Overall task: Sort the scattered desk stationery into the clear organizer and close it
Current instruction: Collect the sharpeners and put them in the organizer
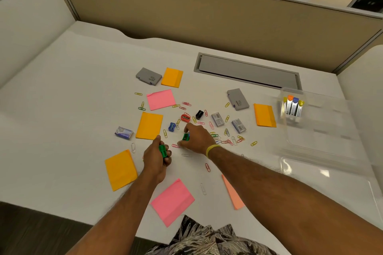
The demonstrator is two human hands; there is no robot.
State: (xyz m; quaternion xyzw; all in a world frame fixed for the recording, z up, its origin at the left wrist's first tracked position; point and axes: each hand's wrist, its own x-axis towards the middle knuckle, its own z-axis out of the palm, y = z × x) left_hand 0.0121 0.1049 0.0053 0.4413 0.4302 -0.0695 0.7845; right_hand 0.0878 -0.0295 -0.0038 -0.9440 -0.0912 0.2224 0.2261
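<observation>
My left hand (156,158) grips a green sharpener (163,150) above the desk. My right hand (198,137) pinches a second green sharpener (186,137) that sits on the desk. Just beyond lie a blue sharpener (172,127), a red sharpener (185,118) and a black sharpener (199,114). Several coloured paper clips (227,141) are scattered around them. The clear organizer (323,130) stands open at the right, with lead tubes (292,107) upright in its far compartment.
Orange sticky pads (149,125) and pink sticky pads (160,99) lie about the white desk. Two grey cases (148,76), staple boxes (217,119) and a small purple box (124,132) lie among them. A grey cable tray (247,72) is set in the desk behind.
</observation>
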